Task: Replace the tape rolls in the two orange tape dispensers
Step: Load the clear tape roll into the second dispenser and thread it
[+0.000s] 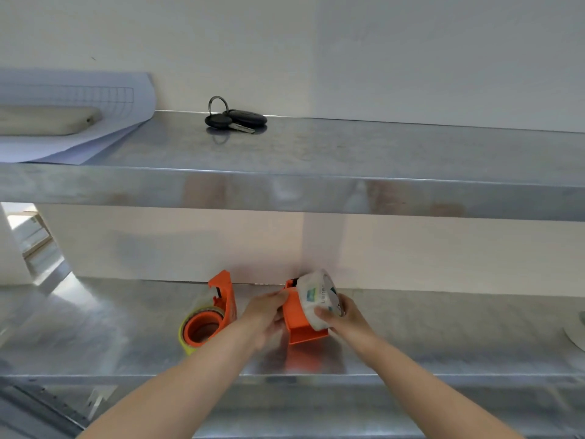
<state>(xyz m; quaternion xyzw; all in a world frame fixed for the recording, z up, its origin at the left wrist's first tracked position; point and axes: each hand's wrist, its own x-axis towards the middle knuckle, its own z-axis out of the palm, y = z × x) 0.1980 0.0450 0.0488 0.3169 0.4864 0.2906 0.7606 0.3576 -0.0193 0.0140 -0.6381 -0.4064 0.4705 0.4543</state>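
On the lower steel shelf, against the back wall, an orange tape dispenser is held between both hands. The left hand is closed around the dispenser's left side, fingers curled over its upper edge. The right hand is wrapped round a wrapped tape roll, thumb on its rim, and the roll is pressed against the dispenser's right face; whether it is seated on the hub cannot be told. Just to the left, touching neither hand, a second orange dispenser lies on the shelf with a yellowish tape roll on its hub.

The dispenser is judged light, rigid plastic, best braced by its flat side walls and kept clear of the cutter end. The wrapped roll is judged stiff and fairly light, but its film looks slippery, so it is better gripped across the outer rim than by the flat faces. On the upper shelf, a bunch of keys and some papers are left well apart from the work.
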